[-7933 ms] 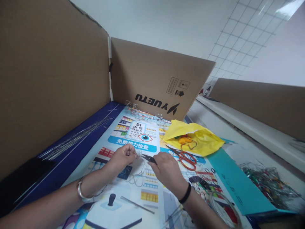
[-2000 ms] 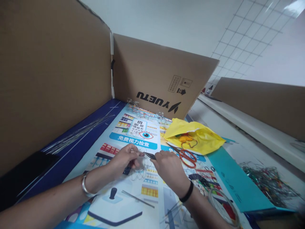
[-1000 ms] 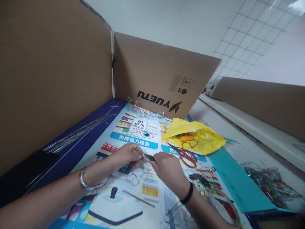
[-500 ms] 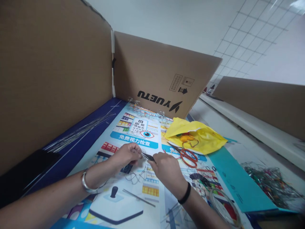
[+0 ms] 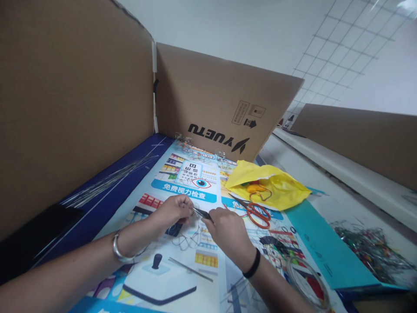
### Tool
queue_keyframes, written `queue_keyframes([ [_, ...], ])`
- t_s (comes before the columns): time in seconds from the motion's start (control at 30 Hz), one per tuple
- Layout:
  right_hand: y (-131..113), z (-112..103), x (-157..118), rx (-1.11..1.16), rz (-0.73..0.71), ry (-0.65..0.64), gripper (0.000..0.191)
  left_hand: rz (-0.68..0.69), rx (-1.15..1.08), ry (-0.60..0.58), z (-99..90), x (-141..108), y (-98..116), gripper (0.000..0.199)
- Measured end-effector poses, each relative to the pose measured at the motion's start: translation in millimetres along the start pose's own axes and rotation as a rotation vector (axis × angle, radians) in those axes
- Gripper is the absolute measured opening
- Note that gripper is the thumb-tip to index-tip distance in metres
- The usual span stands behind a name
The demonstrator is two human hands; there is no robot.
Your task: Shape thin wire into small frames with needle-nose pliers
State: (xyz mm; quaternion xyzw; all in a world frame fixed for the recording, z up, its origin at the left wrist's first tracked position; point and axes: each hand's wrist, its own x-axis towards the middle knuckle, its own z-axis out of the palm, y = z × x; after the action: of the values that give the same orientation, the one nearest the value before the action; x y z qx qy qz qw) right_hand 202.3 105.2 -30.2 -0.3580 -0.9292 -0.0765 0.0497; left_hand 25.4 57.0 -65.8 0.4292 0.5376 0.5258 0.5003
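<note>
My left hand (image 5: 177,211) is closed in a pinch above the printed sheet, at the tip of the dark pliers (image 5: 203,214). What it pinches looks like thin wire (image 5: 187,239), whose loops hang just below the fingers. The pliers, slim and pointed, are in my right hand (image 5: 226,224), which wraps round their handles; much of the tool is hidden by the fingers. Right of that hand lie orange-handled scissors (image 5: 258,215), blades pointing to the upper left. A thin metal rod (image 5: 191,269) rests on the sheet below both hands.
A yellow pouch (image 5: 286,189) with orange contents lies behind the scissors. Long wires (image 5: 107,180) run along the left side. A clear coil (image 5: 308,282) sits at lower right, near a teal box flap (image 5: 329,248) and tangled wire (image 5: 371,248). Cardboard walls (image 5: 208,87) stand left and behind.
Almost nothing differs. Both hands keep the same hold at the tip of the pliers, and the view has shifted very slightly.
</note>
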Motion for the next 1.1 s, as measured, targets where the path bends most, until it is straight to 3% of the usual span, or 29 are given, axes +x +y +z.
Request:
queue_keyframes([
  [0.47, 1, -5, -1, -0.002, -0.028, 0.013, 0.019, 0.019, 0.026, 0.119, 1.2, 1, 2, 0.017],
  [1.1, -6, -2, -4, -0.082, -0.088, 0.068, 0.013, 0.004, 0.115, 0.166, 6.6, -1, 10, 0.019],
])
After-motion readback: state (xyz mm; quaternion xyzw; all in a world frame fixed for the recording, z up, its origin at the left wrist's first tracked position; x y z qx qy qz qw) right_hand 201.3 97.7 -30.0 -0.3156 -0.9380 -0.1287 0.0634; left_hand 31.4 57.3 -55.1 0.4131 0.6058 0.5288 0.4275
